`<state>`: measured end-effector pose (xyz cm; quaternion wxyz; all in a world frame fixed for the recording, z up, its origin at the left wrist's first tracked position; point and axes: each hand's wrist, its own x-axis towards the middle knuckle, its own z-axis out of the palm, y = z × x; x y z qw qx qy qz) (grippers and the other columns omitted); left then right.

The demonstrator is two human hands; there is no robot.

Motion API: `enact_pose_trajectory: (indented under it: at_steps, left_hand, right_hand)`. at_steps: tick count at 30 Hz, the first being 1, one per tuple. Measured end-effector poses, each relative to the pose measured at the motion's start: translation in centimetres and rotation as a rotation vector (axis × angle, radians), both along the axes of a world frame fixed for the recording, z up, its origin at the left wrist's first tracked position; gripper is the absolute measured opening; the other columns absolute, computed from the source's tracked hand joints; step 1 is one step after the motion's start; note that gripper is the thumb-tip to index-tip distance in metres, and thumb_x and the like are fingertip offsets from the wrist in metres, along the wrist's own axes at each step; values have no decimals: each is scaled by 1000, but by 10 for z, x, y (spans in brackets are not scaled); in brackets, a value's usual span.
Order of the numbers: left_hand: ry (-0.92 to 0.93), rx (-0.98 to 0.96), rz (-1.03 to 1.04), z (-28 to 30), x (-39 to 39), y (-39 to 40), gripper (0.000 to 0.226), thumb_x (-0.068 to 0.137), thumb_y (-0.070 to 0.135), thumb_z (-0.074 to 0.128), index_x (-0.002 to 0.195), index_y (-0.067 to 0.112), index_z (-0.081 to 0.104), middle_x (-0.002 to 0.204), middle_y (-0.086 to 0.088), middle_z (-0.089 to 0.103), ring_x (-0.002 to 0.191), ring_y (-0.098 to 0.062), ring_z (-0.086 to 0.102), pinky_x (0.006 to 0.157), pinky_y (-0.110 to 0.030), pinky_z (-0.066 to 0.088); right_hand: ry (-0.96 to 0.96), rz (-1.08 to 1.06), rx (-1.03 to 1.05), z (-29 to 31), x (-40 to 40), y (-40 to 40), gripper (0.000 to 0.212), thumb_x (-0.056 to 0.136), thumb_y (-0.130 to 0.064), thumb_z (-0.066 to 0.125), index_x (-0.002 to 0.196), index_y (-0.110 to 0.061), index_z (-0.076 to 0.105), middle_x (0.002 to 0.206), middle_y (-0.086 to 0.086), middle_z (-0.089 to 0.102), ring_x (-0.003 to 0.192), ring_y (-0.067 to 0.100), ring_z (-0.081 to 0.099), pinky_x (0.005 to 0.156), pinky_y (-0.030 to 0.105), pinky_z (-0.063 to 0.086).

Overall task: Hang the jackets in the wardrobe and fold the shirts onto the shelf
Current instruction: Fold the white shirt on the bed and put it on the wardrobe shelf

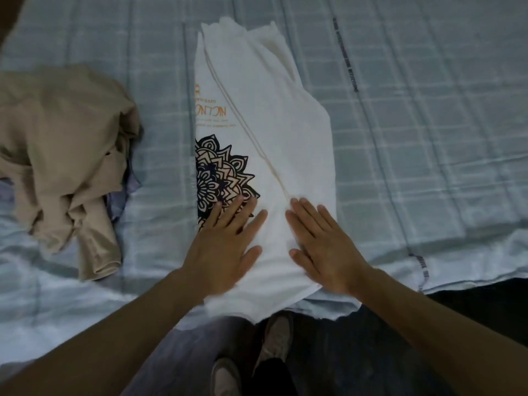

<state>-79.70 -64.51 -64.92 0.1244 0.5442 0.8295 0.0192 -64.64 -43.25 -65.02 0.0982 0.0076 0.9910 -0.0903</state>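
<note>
Your white shirt (274, 124) lies folded lengthwise on the bed (414, 124), black mandala print at its left. Your left hand (225, 247) and right hand (323, 250) press its near end, fingers spread flat, gripping nothing.

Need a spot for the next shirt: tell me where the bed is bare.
Bare bedspread lies right of the white shirt, and a narrow strip between it and the beige garment pile. The near edge is crowded: left hand and right hand press there.
</note>
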Motion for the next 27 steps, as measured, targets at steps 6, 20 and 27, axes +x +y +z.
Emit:
enact_pose_trajectory:
  at_steps: [6, 20, 27]
  left_hand:
    - [-146, 205, -92, 21, 22, -72, 61, 97, 49, 50, 147, 14, 45, 158, -7, 36, 149, -24, 26, 119, -46, 27]
    - [-146, 404, -27, 40, 17, -67, 21, 89, 26, 53, 97, 16, 70, 99, 0, 67, 85, -21, 59, 75, -31, 46]
    - [-329, 540, 307, 59, -14, -39, 10, 93, 23, 57, 99, 21, 64, 88, 10, 61, 78, -8, 56, 72, -25, 46]
  right_hand:
    - [102, 103, -87, 10, 45, -2, 72, 97, -55, 46, 150, -6, 36, 160, 11, 26, 150, 24, 18, 119, 47, 28]
    - [246, 100, -98, 31, 35, 1, 23, 87, -20, 68, 106, -6, 72, 115, 11, 70, 113, 29, 65, 93, 40, 55]
    - [212, -216, -354, 55, 2, 17, 31, 101, -37, 37, 102, -16, 60, 85, -3, 61, 68, 15, 57, 62, 34, 51]
